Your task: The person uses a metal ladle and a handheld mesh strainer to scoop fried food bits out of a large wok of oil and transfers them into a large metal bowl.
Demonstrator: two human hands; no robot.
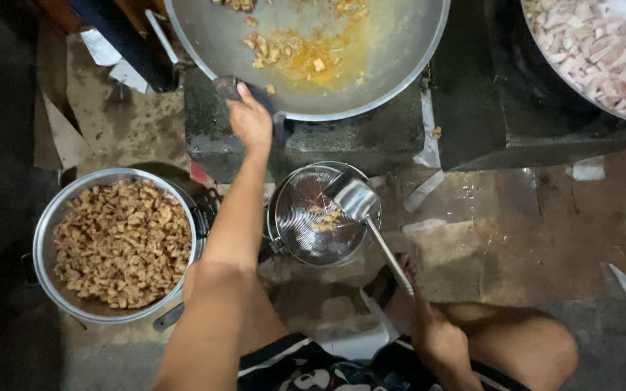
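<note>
My left hand grips a dark cloth on the near rim of a large metal wok, which holds a few fried bits and yellow oil. My right hand holds the long handle of a metal ladle. The ladle's bowl rests over a round wire strainer with a few fried pieces in it. The strainer sits on a pot just below the wok.
A big metal bowl heaped with brown fried pieces stands at the left on the floor. Another large pan of raw pale pink meat cubes is at the top right on a dark stove block. My bare knees are at the bottom.
</note>
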